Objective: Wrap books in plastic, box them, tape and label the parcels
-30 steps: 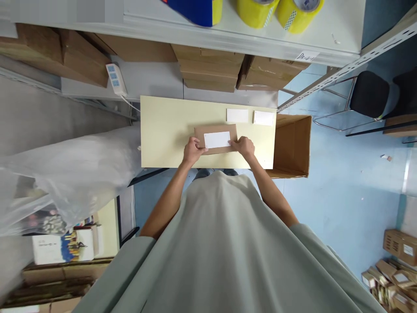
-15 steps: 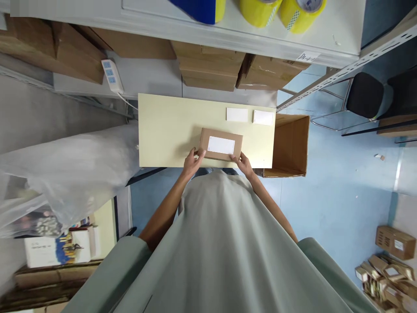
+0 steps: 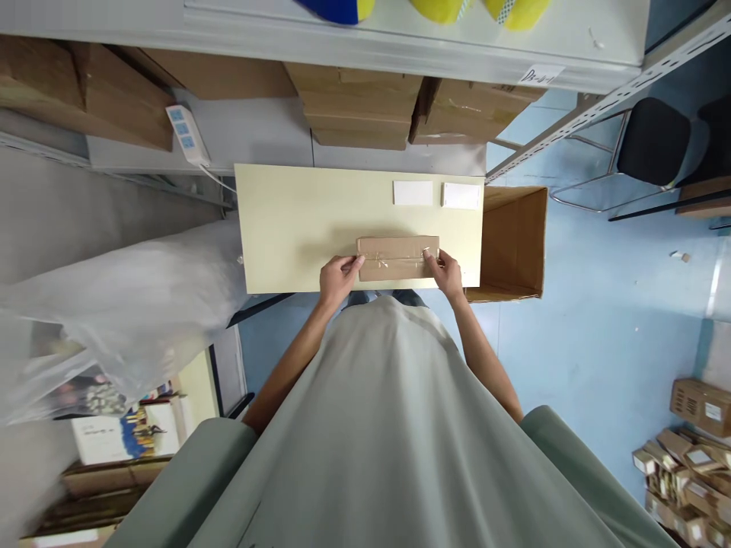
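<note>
The shelf (image 3: 388, 49) spans the upper part of the view, and cartons (image 3: 359, 99) stand in a row on its lower level. In front of it is the pale table (image 3: 285, 221), its near edge toward the person. A translucent plastic bag (image 3: 165, 262) lies just beside the table's left end; at the right end is an open carton (image 3: 528, 240), its interior exposed. A black chair (image 3: 654, 141) stands farther right, well apart from the table.

The box (image 3: 394, 271), brown and oblong, is over the near edge of the table, right of centre, with its long side parallel to that edge. Glossy clear tape runs lengthwise along the face turned to the camera. Whether the box touches the table cannot be told.

The left hand (image 3: 338, 278) is clamped on the left end of the box, thumb along its front. The right hand (image 3: 448, 275) is clamped on the right end, thumb on the taped face; its other fingers are partly hidden.

Smaller items: a white power strip (image 3: 188, 135) on the lower level; yellow tape rolls (image 3: 517, 11) above; two white label stacks (image 3: 412, 192) side by side near the table's far edge.
</note>
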Motion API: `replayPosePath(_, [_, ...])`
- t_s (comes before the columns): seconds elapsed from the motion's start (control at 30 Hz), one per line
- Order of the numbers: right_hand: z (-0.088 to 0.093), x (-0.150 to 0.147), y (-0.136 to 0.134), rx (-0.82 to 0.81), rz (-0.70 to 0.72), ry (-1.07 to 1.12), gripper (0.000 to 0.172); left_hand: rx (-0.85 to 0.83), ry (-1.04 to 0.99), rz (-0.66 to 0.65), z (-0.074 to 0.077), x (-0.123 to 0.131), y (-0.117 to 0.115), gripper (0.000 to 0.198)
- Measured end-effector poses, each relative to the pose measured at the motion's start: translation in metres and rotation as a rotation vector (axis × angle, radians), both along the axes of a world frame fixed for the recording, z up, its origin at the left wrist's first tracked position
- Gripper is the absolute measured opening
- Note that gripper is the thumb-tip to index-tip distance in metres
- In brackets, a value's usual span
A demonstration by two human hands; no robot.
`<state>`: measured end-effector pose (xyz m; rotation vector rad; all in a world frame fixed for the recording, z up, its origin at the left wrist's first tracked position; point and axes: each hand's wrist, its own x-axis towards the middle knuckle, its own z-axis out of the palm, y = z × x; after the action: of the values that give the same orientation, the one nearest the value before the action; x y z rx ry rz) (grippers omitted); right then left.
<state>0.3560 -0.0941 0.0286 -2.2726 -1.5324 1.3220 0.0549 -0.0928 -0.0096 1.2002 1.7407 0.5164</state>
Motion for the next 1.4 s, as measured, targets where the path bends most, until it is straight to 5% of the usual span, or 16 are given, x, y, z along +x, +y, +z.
replayPosePath(0.13, [-0.024, 0.004, 0.004, 0.077, -0.09, 0.023, 0.054, -0.054, 0.115, -0.017, -0.014, 0.012, 0.014, 0.033])
replayPosePath(0.3, [-0.039, 0.011, 0.012, 0.097, -0.003, 0.034, 0.06, -0.037, 0.239, 0.032, -0.019, 0.025, 0.022, 0.032])
replayPosePath(0.63, [-0.056, 0.036, 0.008, 0.103, 0.097, 0.114, 0.069, -0.185, 0.383, 0.236, -0.011, 0.072, -0.01, 0.064])
replayPosePath(0.87, [-0.06, 0.067, -0.008, 0.146, 0.069, 0.164, 0.069, -0.227, 0.318, 0.295, -0.014, 0.093, -0.029, 0.044])
replayPosePath(1.17, [-0.076, 0.123, -0.06, 0.246, 0.028, 0.286, 0.053, -0.086, 0.214, 0.364, -0.018, 0.143, -0.103, 0.035])
replayPosePath(1.4, [-0.088, 0.196, -0.15, 0.399, 0.134, 0.341, 0.061, 0.001, 0.005, 0.467, -0.035, 0.205, -0.205, 0.034])
